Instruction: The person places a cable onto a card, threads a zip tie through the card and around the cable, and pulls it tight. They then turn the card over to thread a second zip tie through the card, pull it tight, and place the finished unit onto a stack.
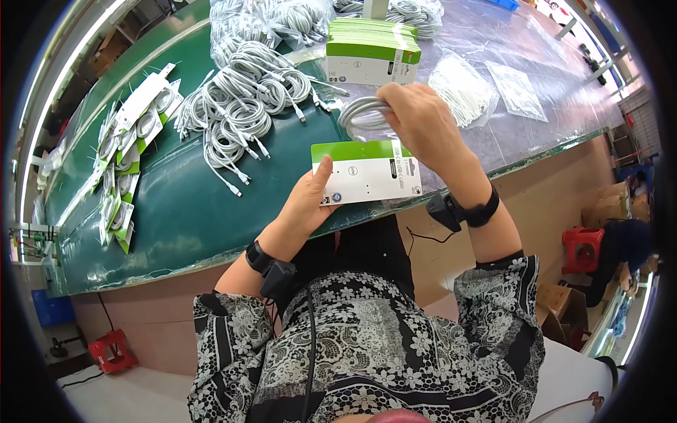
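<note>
My left hand [309, 201] grips the left side of a white and green cable packaging card [367, 176], thumb on its printed face. The card lies tilted near the table's front edge. Just above it, my right hand [419, 123] pinches a coiled light grey cable [363, 116]; the loop hangs to the left of the fingers, apart from the card. A stack of matching cards [372, 53] stands beyond my right hand. To the left of the hands lies a pile of coiled grey cables [243, 106] with their plugs sticking out.
At the far left sit cards with cables fastened on them [130, 151]. Clear bags of cables [268, 25] lie at the back. Right of the card stack are a bag of thin white ties [458, 92] and a flat clear bag [516, 90]. Red stools [582, 248] stand on the floor.
</note>
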Tool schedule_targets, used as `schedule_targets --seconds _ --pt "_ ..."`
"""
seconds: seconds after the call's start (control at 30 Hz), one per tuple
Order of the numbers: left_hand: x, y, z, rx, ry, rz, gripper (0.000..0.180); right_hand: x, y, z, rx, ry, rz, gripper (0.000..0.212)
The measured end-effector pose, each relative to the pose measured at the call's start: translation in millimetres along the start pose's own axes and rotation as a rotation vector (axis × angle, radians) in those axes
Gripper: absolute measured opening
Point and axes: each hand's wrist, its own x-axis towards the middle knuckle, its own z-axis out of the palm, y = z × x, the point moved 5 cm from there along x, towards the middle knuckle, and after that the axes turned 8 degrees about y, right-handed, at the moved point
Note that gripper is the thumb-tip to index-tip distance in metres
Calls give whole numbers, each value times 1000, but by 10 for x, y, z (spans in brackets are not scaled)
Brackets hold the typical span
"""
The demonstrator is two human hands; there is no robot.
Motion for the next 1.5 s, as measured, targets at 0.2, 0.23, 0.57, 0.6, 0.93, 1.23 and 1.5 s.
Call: schedule_targets --seconds 0.2,0.23,0.57,0.6,0.93,1.23,1.5 --pt "-31 -1 -36 -112 -53 46 41 -555 -570 179 -109 76 -368 44" --pt "-35 -3 -46 -122 -46 45 41 -649 -605 219 -16 22 -327 49" --pt "-116 50 25 -15 -119 103 42 -827 -422 252 306 -41 -293 56" --pt "-136 42 49 -57 -147 83 42 -828 -410 255 342 -47 -261 51" --pt "-140 -174 -100 132 18 170 45 -838 -508 233 211 19 -202 21" --pt "-150 -170 -89 114 12 132 45 -824 -298 361 298 -165 -170 19" --pt "-89 -240 -132 141 52 155 42 -863 -319 472 261 11 -55 25"
